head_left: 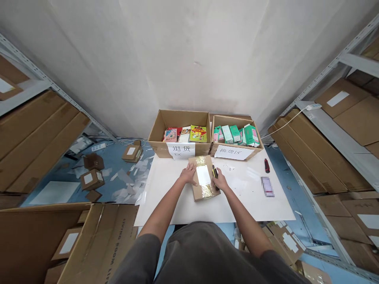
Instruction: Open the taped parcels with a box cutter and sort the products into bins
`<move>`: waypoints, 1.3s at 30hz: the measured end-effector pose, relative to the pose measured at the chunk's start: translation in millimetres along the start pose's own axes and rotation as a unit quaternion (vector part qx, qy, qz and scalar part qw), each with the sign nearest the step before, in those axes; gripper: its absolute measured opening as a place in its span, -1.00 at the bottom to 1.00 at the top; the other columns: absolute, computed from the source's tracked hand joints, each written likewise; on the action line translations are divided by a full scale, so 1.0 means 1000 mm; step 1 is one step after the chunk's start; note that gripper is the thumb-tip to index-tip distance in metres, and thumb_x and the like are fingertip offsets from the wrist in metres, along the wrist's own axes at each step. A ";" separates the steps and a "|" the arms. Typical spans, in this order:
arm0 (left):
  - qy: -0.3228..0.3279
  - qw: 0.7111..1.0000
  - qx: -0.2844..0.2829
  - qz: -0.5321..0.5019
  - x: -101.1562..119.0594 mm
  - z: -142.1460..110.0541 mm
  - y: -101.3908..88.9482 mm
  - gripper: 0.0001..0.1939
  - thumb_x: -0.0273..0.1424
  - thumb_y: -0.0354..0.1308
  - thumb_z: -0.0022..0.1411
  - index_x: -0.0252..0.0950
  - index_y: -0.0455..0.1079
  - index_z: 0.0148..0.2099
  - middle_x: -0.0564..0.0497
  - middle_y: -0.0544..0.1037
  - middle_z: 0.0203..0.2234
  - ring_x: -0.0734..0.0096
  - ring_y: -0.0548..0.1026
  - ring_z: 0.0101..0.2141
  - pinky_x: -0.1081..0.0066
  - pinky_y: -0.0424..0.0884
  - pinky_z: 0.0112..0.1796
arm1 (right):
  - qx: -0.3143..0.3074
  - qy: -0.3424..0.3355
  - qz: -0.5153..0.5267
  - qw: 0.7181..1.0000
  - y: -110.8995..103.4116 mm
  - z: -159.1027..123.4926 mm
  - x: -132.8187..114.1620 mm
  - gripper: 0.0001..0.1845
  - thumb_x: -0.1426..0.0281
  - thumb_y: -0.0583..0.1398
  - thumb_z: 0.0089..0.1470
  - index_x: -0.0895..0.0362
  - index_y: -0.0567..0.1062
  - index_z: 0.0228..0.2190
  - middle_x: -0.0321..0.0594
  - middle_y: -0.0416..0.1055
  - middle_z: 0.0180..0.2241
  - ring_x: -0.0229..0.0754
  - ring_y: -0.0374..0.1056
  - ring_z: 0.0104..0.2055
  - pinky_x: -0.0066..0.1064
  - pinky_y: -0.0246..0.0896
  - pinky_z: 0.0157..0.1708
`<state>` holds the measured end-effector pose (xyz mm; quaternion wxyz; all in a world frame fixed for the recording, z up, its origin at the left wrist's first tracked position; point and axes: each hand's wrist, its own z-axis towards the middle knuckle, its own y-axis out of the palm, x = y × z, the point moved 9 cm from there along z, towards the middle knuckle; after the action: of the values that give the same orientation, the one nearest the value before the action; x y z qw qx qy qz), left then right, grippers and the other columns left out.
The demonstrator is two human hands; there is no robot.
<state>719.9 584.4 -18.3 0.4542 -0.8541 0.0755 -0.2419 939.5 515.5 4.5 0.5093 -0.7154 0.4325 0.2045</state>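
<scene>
A taped cardboard box (197, 191) with a blank white label lies on the white table in front of me. My left hand (188, 174) rests on the box's left side, fingers spread over its edge and top. At the right edge of the box, my right hand (220, 180) is closed around a black and yellow utility knife (214, 172). The knife lies along that edge; whether its blade touches the cardboard I cannot tell. Shiny tape runs across both ends of the box.
Behind stand an open carton (154, 144) of books and another carton (257, 153) of green and white boxes, both with paper signs. A red and black cutter (267, 165) and a blurred purple item (267, 186) lie at right. Shelves (331, 177) flank the table (166, 197).
</scene>
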 end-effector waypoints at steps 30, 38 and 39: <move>-0.045 0.998 -0.033 0.028 -0.010 0.010 0.016 0.45 0.18 0.40 -0.09 -0.22 -0.39 0.56 -0.24 -0.44 0.51 -0.20 -0.44 0.46 -0.17 0.10 0.30 | -0.058 -0.020 -0.210 0.976 0.082 0.058 -0.074 0.02 0.42 0.33 0.08 0.06 0.02 0.45 0.11 0.45 0.16 0.15 0.40 0.18 -0.18 0.27 0.10; -0.057 0.996 -0.041 0.048 -0.011 0.007 0.012 0.53 0.19 0.44 -0.20 -0.13 -0.41 0.56 -0.20 -0.44 0.51 -0.11 -0.44 0.47 -0.19 0.07 0.31 | -0.079 -0.014 -0.197 0.977 0.073 0.038 -0.077 -0.11 0.54 0.35 -0.05 0.15 0.27 0.31 0.17 0.48 0.11 0.20 0.41 0.17 -0.16 0.31 0.08; -0.056 0.996 -0.038 0.050 -0.010 0.007 0.011 0.53 0.19 0.44 -0.21 -0.14 -0.40 0.56 -0.21 -0.43 0.51 -0.11 -0.43 0.47 -0.19 0.05 0.31 | -0.083 -0.013 -0.188 0.978 0.070 0.034 -0.076 -0.17 0.53 0.37 -0.07 0.16 0.34 0.25 0.17 0.49 0.10 0.21 0.42 0.17 -0.15 0.31 0.07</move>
<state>715.4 586.8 -34.1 0.4366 -0.8780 0.1017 -0.1676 845.4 570.1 7.7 0.4826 -0.8213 0.2649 0.1494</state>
